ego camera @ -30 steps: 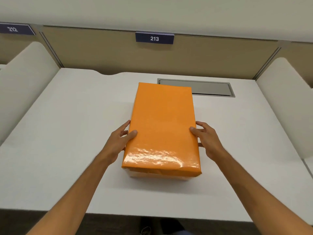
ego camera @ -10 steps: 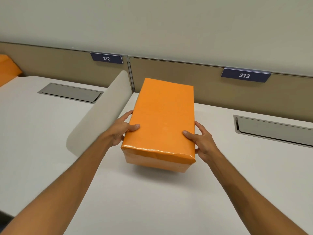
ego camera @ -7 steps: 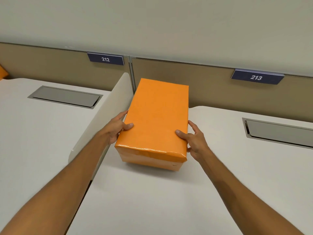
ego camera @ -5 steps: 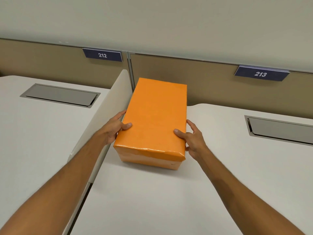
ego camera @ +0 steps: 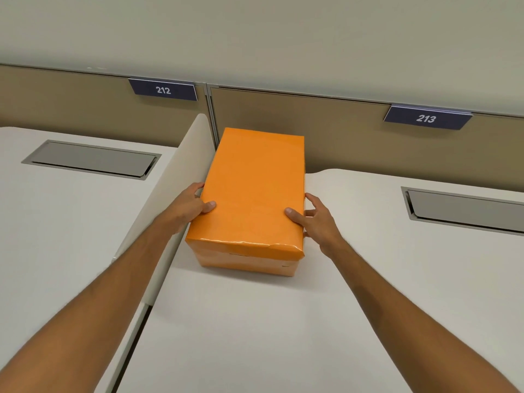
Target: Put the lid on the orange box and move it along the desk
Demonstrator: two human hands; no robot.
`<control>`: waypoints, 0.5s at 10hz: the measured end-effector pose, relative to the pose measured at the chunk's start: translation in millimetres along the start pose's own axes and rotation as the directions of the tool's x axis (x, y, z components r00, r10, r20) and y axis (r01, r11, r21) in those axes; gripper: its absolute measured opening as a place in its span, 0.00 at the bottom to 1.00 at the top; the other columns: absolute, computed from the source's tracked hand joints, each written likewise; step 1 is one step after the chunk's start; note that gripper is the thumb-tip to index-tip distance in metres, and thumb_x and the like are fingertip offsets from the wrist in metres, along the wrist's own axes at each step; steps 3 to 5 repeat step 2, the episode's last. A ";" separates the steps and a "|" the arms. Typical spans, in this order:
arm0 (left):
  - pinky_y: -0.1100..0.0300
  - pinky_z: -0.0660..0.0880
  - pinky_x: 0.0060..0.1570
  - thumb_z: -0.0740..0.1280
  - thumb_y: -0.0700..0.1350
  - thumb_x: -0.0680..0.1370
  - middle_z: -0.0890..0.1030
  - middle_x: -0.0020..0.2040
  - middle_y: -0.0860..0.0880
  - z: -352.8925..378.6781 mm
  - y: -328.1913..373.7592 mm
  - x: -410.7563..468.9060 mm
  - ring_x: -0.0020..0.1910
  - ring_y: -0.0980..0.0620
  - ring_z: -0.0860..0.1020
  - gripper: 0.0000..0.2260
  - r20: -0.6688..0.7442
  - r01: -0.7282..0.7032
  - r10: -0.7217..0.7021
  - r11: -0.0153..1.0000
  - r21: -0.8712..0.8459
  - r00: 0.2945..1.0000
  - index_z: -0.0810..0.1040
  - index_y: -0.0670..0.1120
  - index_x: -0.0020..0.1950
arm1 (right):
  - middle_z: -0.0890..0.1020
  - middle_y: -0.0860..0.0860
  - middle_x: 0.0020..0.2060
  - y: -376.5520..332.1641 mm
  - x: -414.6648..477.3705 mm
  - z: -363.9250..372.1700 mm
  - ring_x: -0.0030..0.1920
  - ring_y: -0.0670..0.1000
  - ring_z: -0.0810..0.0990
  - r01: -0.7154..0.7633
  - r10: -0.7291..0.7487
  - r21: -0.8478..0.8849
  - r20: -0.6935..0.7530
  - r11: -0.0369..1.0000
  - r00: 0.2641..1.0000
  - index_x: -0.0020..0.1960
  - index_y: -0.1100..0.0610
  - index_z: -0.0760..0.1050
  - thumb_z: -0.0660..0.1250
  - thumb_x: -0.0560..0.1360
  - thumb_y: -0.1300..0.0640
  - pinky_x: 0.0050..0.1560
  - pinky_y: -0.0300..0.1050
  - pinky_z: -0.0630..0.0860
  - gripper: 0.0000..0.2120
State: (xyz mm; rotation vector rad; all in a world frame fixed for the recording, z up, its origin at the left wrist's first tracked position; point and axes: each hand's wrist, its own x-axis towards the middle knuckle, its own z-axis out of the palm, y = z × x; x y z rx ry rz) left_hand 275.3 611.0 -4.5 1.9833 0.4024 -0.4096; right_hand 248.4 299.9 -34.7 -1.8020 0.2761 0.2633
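My left hand (ego camera: 188, 207) and right hand (ego camera: 317, 221) still clasp the lidded orange box (ego camera: 252, 194). It has slid leftward; now it sits mid-frame on the counter (ego camera: 255, 321) beside the divider (ego camera: 170, 194). Move looks nearly finished.

**Tabletop and what it carries**

The pale tabletop (ego camera: 255, 336) runs from the near edge to a tan back panel. An orange box (ego camera: 252, 194), lid (ego camera: 255, 180) on, sits on it at the far left, just beside the white divider (ego camera: 170, 194) and close to the back panel. A grey flush hatch (ego camera: 465, 211) is set into the surface well to the right. Beyond the divider lies a second tabletop (ego camera: 56, 222) with its own hatch (ego camera: 90, 158).
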 end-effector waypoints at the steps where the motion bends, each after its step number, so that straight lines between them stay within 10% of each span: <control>1: 0.43 0.71 0.63 0.71 0.49 0.78 0.70 0.74 0.40 9.1 6.4 -12.7 0.69 0.37 0.72 0.32 -0.155 -0.079 0.120 0.966 0.247 0.981 0.61 0.49 0.79 | 0.75 0.56 0.70 -6.3 -7.3 -7.8 0.60 0.54 0.77 0.056 -0.068 -0.158 -0.068 0.986 0.995 0.77 0.52 0.64 0.70 0.75 0.38 0.53 0.49 0.75 0.36; 5: 0.40 0.70 0.65 0.71 0.51 0.77 0.68 0.74 0.40 22.4 11.1 -28.5 0.70 0.37 0.70 0.33 -0.238 -0.110 0.237 0.887 0.448 0.942 0.62 0.48 0.78 | 0.77 0.57 0.68 -11.0 -14.8 -24.3 0.63 0.56 0.78 0.127 -0.166 -0.322 -0.097 0.938 0.981 0.73 0.56 0.70 0.69 0.78 0.43 0.57 0.49 0.75 0.28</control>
